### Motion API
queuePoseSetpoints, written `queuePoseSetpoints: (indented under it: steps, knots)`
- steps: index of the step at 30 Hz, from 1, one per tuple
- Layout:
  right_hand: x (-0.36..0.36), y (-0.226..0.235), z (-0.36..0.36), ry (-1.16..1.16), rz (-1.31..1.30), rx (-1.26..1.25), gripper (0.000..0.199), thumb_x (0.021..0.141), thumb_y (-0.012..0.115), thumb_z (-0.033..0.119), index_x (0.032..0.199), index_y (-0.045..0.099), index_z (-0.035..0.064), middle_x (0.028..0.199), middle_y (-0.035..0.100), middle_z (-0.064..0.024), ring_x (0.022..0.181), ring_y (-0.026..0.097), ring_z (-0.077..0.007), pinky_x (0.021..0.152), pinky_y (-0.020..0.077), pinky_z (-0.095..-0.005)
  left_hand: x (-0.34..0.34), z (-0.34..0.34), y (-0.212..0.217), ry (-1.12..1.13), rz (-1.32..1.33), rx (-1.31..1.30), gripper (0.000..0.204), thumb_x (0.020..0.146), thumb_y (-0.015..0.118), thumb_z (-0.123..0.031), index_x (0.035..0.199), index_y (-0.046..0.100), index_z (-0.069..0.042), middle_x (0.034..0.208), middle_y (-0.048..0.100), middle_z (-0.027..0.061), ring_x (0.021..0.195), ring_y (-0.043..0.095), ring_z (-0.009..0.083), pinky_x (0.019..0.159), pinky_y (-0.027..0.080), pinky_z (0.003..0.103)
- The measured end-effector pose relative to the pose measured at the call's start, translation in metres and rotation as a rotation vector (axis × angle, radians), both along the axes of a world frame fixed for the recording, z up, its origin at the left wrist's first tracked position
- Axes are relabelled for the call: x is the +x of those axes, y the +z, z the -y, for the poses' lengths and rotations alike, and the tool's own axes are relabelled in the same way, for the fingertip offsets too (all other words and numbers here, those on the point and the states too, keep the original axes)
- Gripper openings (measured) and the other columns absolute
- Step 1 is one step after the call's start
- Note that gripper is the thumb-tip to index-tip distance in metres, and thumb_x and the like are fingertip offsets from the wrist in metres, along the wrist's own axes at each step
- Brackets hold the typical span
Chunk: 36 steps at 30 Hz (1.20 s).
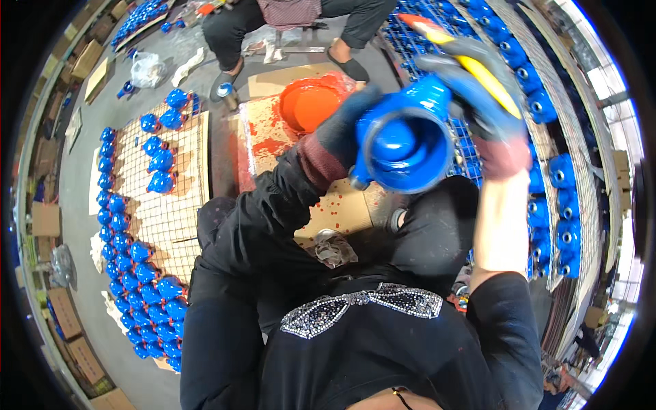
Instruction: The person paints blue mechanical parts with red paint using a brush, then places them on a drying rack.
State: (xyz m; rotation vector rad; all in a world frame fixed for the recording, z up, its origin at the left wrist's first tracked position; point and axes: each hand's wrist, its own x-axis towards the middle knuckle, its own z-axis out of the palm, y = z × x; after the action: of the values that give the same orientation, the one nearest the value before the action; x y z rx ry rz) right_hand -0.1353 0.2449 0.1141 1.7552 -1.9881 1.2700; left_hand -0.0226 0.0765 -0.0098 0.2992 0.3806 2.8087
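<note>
A hollow, glossy blue casting [417,154] with a round opening faces up in front of me. My left hand [350,123], in a dark glove with a maroon cuff, is closed on its left side. My right hand [482,102], gloved too and smeared by motion, is by the casting's upper right. Its fingers wrap round a long yellow tool with an orange-red end [475,65]; the blur hides its exact kind. Beyond my left hand, a basin of orange-red paint [309,104] stands on splattered cardboard [263,130].
Many blue castings [147,294] stand in rows on a wire mesh [184,147] at left. More blue castings [567,219] line the racks at right. Another person [287,17] sits opposite, beyond the basin. A crumpled plastic bag [335,249] lies between my legs.
</note>
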Motion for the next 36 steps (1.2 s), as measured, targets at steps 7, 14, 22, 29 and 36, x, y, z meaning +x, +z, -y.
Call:
queuePoseSetpoints:
  steps: [7,14,22,29,36]
  knots:
    - [-0.021,-0.082,0.101,0.034,0.614,0.092,0.025,0.088,0.07,0.013,0.112,0.067,0.0073,0.103,0.068,-0.0043,0.09,0.064,-0.0122,0.078,0.0517,-0.0221,0.031,0.08,0.013,0.719,0.012,-0.116,0.068,0.088,0.055,-0.057,0.132,0.049,-0.005,0.122,0.06,0.0159,0.107,0.061,0.0305,0.091,0.051,0.046]
    - [-0.03,-0.186,0.143,0.033,0.817,0.484,0.031,0.085,0.073,0.02,0.11,0.067,0.0037,0.097,0.07,-0.0059,0.088,0.064,-0.0121,0.08,0.051,-0.0277,0.033,0.12,0.032,0.941,-0.117,-0.12,0.076,0.086,0.053,-0.064,0.131,0.047,-0.003,0.112,0.062,0.0198,0.095,0.066,0.0359,0.076,0.058,0.048]
    - [-0.029,-0.234,0.162,-0.01,0.633,0.641,0.026,0.083,0.073,0.014,0.105,0.066,0.0026,0.094,0.07,-0.0063,0.086,0.065,-0.0133,0.08,0.0512,-0.0286,0.037,0.132,0.037,1.019,-0.206,-0.122,0.059,0.094,0.052,-0.052,0.13,0.048,-0.005,0.11,0.064,0.0134,0.098,0.066,0.0262,0.076,0.059,0.035]
    - [-0.026,-0.188,0.141,-0.093,0.854,0.442,0.025,0.082,0.07,0.005,0.106,0.065,0.0005,0.096,0.07,-0.0077,0.086,0.065,-0.0127,0.077,0.0511,-0.0271,0.034,0.127,0.018,1.076,0.012,-0.152,0.056,0.092,0.059,-0.044,0.13,0.048,-0.006,0.122,0.059,0.0129,0.111,0.059,0.0266,0.088,0.053,0.041]
    - [-0.023,-0.1,0.106,-0.054,0.791,-0.155,0.029,0.082,0.067,-0.004,0.111,0.063,-0.004,0.105,0.068,-0.0128,0.095,0.064,-0.0177,0.085,0.0512,-0.0278,0.03,0.099,0.003,1.205,0.266,-0.931,0.058,0.07,0.08,-0.009,0.12,0.05,-0.002,0.104,0.063,0.0111,0.094,0.065,0.0189,0.078,0.056,0.034]
